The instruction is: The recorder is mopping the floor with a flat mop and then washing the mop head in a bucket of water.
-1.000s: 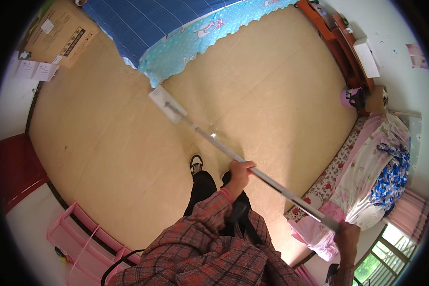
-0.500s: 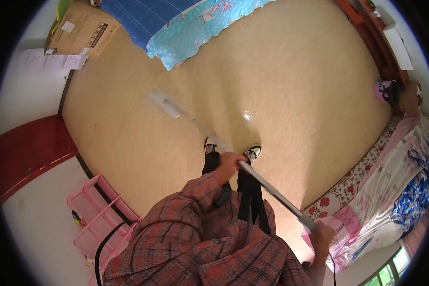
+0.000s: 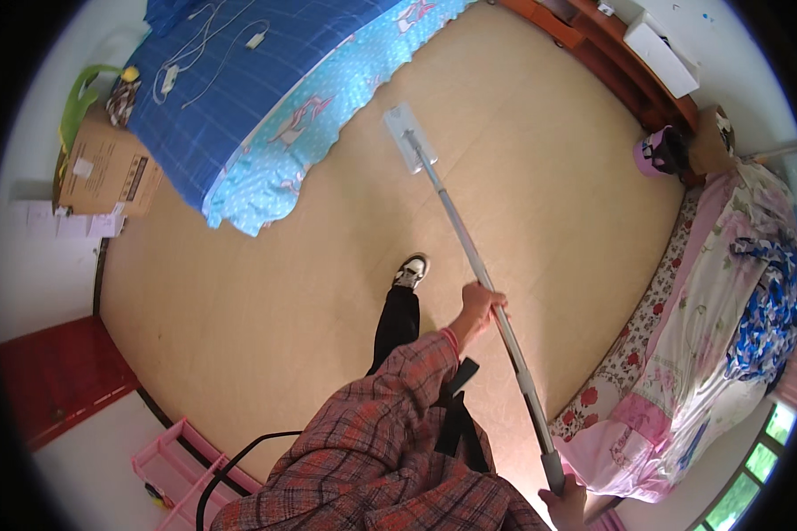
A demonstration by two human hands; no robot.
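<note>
Two hands [image 3: 483, 305] gripping mop [image 3: 469, 257], tan floor [image 3: 266, 292], blue bed [image 3: 239, 97]

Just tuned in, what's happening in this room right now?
A person in a plaid shirt is mopping a tan floor with a long-handled flat mop. The left hand grips the pole midway; the right hand holds its top end. The mop head lies flat on the floor near the blue-covered bed. A floral bed stands at the right.

One mop [image 3: 469, 243], two hands on it, two beds, one cardboard box [image 3: 106, 173], one pink rack [image 3: 173, 465].
</note>
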